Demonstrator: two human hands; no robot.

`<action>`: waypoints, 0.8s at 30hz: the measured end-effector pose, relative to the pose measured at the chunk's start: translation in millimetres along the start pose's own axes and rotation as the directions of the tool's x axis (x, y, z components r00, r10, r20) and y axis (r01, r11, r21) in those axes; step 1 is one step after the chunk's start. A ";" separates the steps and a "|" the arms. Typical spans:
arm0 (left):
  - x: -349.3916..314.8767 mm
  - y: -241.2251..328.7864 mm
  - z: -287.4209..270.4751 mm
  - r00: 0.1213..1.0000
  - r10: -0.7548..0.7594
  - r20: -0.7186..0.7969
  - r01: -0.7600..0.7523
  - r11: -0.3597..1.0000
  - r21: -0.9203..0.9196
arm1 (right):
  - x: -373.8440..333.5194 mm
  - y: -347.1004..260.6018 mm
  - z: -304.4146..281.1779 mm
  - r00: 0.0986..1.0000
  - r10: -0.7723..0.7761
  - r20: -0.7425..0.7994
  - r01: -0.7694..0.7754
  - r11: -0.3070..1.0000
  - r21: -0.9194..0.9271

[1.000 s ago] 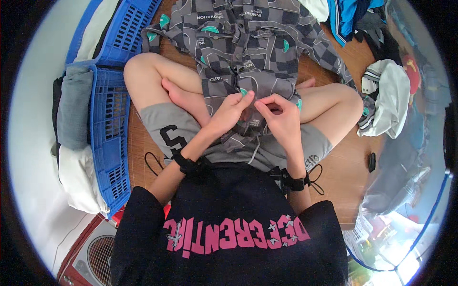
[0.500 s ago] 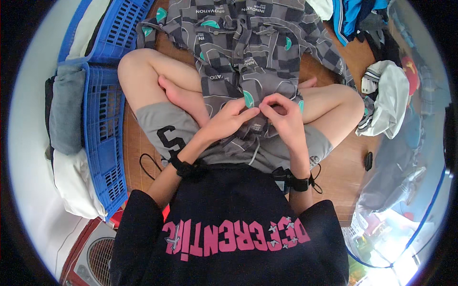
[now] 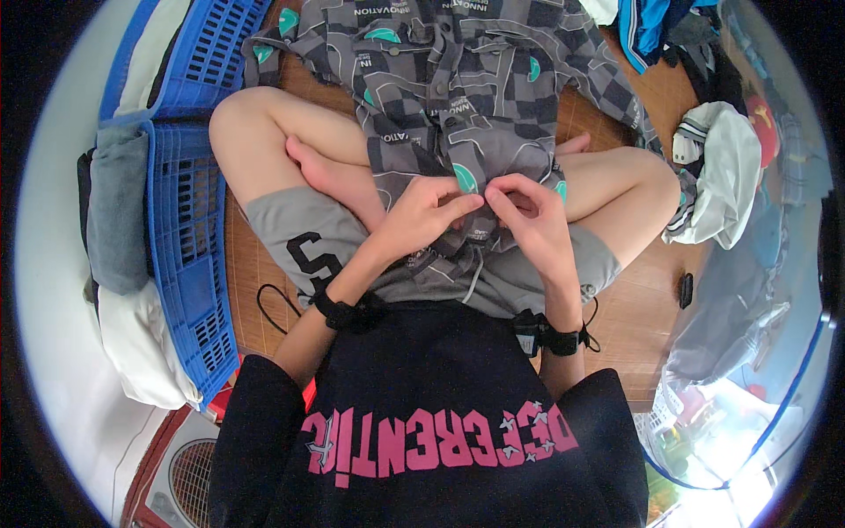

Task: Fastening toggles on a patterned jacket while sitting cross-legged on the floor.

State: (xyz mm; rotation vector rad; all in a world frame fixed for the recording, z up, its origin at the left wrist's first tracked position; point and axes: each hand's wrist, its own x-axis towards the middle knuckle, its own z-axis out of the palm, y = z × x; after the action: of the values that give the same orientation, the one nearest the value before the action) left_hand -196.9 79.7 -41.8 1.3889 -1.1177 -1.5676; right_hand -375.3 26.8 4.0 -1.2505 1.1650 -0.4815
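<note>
A grey and black checked button-up shirt [image 3: 409, 88] with teal patches and printed lettering lies spread out in front of me, its lower end across my lap. My left hand [image 3: 429, 211] pinches the front edge of the shirt beside a teal patch. Close against it, my right hand [image 3: 528, 204] grips the same edge between thumb and index finger. The fingertips of both hands nearly meet; whatever small part they hold there is covered. One round button [image 3: 442, 89] shows higher up the shirt's front. Both sleeves spread outward, left and right.
Blue plastic baskets [image 3: 189, 255] stand along the left, with a rolled grey cloth [image 3: 121, 211] and a white cloth [image 3: 141, 343] by them. A white garment [image 3: 722, 176] lies at right, near a small black object [image 3: 686, 290]. Blue clothing [image 3: 642, 35] is heaped at far right.
Both hands stay pinched at the shirt's front edge, with only slight finger shifts. The right hand has moved a little to the right. The whole view has shifted slightly.
</note>
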 end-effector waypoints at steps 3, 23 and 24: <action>1.2 -3.6 -0.7 0.999 0.031 0.032 -0.031 1.000 0.001 | 1.9 -6.2 0.5 1.000 0.014 0.008 -0.014 0.999 -0.041; -14.8 -10.3 0.2 0.999 0.023 -0.030 -0.026 0.994 -0.105 | -1.9 0.5 24.3 0.981 -0.161 -0.108 0.141 0.975 -0.173; -16.6 -10.6 3.0 0.999 0.025 -0.035 -0.028 0.995 -0.097 | -3.0 2.2 26.1 0.980 -0.168 -0.105 0.149 0.975 -0.167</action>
State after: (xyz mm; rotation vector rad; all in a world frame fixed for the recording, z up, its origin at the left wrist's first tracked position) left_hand -197.5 99.1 -46.1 1.3260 -1.0212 -1.5535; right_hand -354.3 42.4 0.2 -1.4772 1.2272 -0.5971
